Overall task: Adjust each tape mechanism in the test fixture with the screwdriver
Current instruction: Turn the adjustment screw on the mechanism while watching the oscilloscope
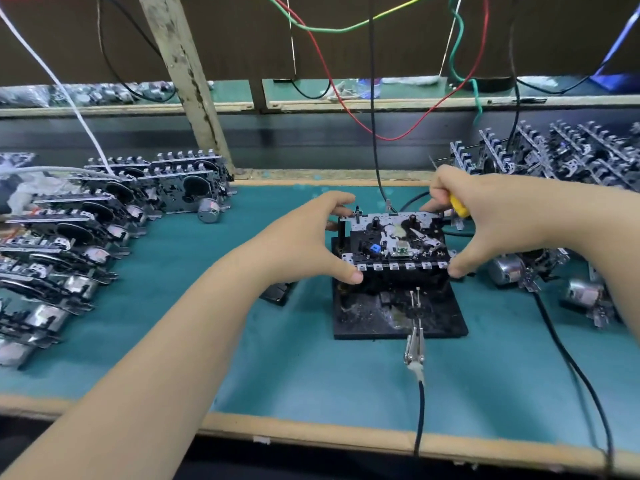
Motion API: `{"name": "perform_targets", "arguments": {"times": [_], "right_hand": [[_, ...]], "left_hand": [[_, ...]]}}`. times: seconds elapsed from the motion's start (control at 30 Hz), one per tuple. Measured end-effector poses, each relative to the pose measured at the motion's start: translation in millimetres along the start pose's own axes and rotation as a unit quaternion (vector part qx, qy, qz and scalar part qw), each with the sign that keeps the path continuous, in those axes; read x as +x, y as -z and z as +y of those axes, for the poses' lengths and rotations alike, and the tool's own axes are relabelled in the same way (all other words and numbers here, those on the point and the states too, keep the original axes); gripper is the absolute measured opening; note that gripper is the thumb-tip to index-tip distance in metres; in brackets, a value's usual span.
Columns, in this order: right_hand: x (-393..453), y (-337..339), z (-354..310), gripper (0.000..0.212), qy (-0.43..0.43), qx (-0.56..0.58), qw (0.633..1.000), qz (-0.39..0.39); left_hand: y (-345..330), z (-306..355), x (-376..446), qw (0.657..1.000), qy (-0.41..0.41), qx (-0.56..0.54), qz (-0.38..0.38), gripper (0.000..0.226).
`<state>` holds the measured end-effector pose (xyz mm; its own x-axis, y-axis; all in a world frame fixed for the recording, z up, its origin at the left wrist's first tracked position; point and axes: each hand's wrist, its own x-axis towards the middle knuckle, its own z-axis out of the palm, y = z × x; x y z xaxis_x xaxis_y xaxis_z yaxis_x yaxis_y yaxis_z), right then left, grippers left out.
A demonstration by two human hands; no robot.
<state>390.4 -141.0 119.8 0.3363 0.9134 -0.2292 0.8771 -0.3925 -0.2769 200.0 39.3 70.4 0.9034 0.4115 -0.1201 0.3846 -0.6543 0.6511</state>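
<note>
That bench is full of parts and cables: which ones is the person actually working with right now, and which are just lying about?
In use:
- tape mechanism, gripped at both ends
- black test fixture beneath it
- yellow-handled screwdriver, tucked in the right hand
- left hand
- metal clip on the fixture's base

Lying about:
- rows of mechanisms at left
- pile of mechanisms at right
- hanging coloured wires

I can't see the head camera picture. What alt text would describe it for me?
Two bare hands grip a tape mechanism seated in a black test fixture on a green workbench; the left hand holds its left side, and the right hand holds its right side with a yellow-handled screwdriver tucked in its fingers. More mechanisms lie on both sides.
</note>
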Motion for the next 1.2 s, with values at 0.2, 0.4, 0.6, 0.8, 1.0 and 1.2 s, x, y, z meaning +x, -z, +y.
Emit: {"name": "perform_targets", "arguments": {"times": [0.2,0.4,0.6,0.8,1.0,1.2], "right_hand": [[-3.4,-3.7,2.6,0.077,-0.013,0.029,0.999,0.013],[-5.9,-6.0,1.9,0.076,-0.006,0.05,0.998,0.022],[-12.7,-12.6,8.6,0.071,-0.008,0.07,0.996,0.046],[-32.1,-30.2,-2.1,0.047,0.101,0.175,0.956,0.212],[-18.0,-62.7,-5.2,0.037,0.071,0.282,0.909,0.298],[-12.5,-76.1,-6.9,0.022,0.071,0.363,0.867,0.333]], "left_hand": [[-12.8,-28.7,-22.3,0.945,0.203,0.255,0.02,0.104],[20.8,-12.8,-31.9,0.975,0.042,-0.006,0.219,0.042],[-2.0,35.0,0.5,0.977,-0.186,0.088,0.056,0.026],[-21.5,20.6,9.4,0.98,-0.172,0.1,0.025,0.035],[-11.5,19.7,5.4,0.972,-0.195,0.127,0.01,0.069],[-9.4,21.8,5.5,0.964,-0.226,0.132,0.036,0.051]]}}
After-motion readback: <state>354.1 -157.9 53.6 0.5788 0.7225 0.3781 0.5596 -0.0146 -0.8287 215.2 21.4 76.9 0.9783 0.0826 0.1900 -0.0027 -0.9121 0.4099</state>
